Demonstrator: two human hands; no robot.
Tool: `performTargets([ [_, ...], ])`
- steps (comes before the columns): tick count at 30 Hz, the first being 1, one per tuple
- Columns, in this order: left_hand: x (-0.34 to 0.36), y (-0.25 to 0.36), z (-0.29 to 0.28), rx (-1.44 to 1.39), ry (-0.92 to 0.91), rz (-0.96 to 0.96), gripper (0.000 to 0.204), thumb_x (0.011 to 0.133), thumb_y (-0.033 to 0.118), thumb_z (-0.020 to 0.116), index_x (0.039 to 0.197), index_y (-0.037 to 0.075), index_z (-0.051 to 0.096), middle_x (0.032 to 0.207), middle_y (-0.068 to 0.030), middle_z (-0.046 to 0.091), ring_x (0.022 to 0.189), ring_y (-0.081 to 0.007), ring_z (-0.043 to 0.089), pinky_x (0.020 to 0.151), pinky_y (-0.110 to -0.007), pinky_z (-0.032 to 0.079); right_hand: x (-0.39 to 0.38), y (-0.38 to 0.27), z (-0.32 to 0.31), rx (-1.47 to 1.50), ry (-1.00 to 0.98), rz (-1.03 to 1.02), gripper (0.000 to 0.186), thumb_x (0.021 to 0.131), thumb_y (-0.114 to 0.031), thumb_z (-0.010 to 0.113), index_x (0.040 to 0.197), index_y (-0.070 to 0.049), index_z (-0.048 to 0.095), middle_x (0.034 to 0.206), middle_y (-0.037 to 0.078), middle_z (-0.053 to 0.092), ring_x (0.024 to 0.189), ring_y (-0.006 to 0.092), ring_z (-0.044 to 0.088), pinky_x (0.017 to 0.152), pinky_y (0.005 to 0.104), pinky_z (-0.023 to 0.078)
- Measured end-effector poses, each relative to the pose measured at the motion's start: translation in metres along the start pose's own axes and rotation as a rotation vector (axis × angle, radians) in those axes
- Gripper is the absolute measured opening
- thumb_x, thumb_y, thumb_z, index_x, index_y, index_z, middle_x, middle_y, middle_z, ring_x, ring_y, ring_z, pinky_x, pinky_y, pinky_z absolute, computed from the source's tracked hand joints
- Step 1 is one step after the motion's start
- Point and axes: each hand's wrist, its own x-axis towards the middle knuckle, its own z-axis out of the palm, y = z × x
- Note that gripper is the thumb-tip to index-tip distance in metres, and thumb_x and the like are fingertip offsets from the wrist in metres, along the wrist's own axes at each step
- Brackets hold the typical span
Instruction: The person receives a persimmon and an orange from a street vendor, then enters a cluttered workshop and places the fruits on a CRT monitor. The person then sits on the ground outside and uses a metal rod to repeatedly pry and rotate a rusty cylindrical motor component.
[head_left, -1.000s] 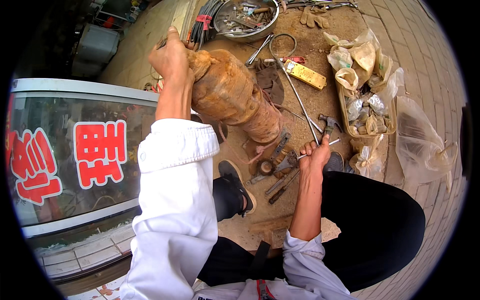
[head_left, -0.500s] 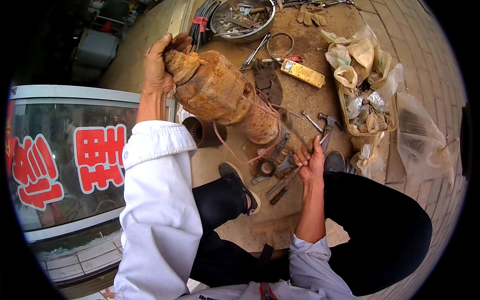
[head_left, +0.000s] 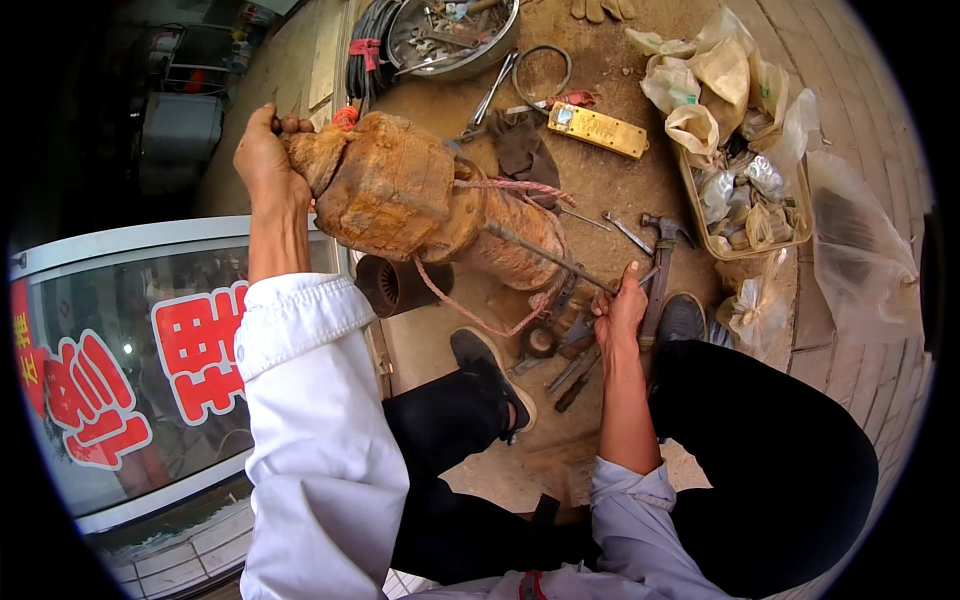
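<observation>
My left hand (head_left: 268,150) is closed round the narrow end of a heavily rusted, pump-like metal body (head_left: 390,185), which leans down to the right between my arms. A pink rope (head_left: 445,300) is looped about its lower part. My right hand (head_left: 620,305) is closed on a long thin metal rod (head_left: 545,255). The far end of the rod lies against the middle of the rusty body; whether it sits in a gap there, I cannot tell. Beneath the body stands a dark hollow cylinder with a slotted inside (head_left: 395,285).
Hand tools, including a hammer (head_left: 668,228), lie right of the rusty body. Beyond are a yellow control box (head_left: 598,130), a metal basin of parts (head_left: 505,45) and coiled cable (head_left: 365,65). A basket (head_left: 690,205) with plastic bags is at right, a glass case (head_left: 140,330) at left.
The rusty body has shifted left and tilted flatter, with my left hand on its end. The rod in my right hand now shows against the body's middle.
</observation>
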Motion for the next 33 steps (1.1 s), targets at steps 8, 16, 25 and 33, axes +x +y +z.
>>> performTargets([
  [8, -0.001, 0.0, 0.004, -0.025, -0.005, -0.029, 0.02, 0.087, 0.011, 0.06, 0.076, 0.004, 0.044, 0.065, -0.0091, 0.05, 0.059, -0.0231, 0.053, 0.057, -0.035, 0.049, 0.014, 0.032, 0.01, -0.007, 0.069, 0.048, 0.047, 0.094, -0.046, 0.055, 0.071, -0.011, 0.036, 0.056, 0.0, 0.03, 0.039, 0.0131, 0.03, 0.038, 0.0303, 0.025],
  [16, 0.002, 0.001, 0.003, -0.007, -0.011, -0.019, 0.022, 0.087, 0.011, 0.06, 0.075, 0.005, 0.043, 0.065, -0.0086, 0.049, 0.059, -0.0226, 0.052, 0.058, -0.035, 0.048, 0.01, 0.038, 0.02, -0.071, 0.066, 0.054, 0.047, 0.094, -0.045, 0.055, 0.07, -0.011, 0.035, 0.054, 0.0, 0.032, 0.038, 0.0132, 0.031, 0.037, 0.0307, 0.026],
  [25, 0.001, 0.0, 0.004, -0.002, -0.028, -0.012, 0.021, 0.087, 0.011, 0.06, 0.075, 0.005, 0.044, 0.064, -0.0077, 0.049, 0.058, -0.0226, 0.052, 0.058, -0.035, 0.049, 0.017, 0.044, 0.017, -0.046, 0.051, 0.002, 0.05, 0.093, -0.05, 0.055, 0.065, -0.011, 0.038, 0.052, -0.001, 0.029, 0.039, 0.0133, 0.029, 0.039, 0.0302, 0.027],
  [33, 0.007, -0.001, 0.002, -0.004, -0.013, -0.013, 0.021, 0.087, 0.012, 0.06, 0.075, 0.005, 0.044, 0.063, -0.0081, 0.049, 0.058, -0.0225, 0.052, 0.058, -0.035, 0.049, 0.025, 0.024, 0.017, -0.045, 0.061, -0.152, 0.048, 0.094, -0.046, 0.055, 0.066, -0.01, 0.039, 0.055, 0.001, 0.033, 0.041, 0.0147, 0.033, 0.039, 0.0317, 0.031],
])
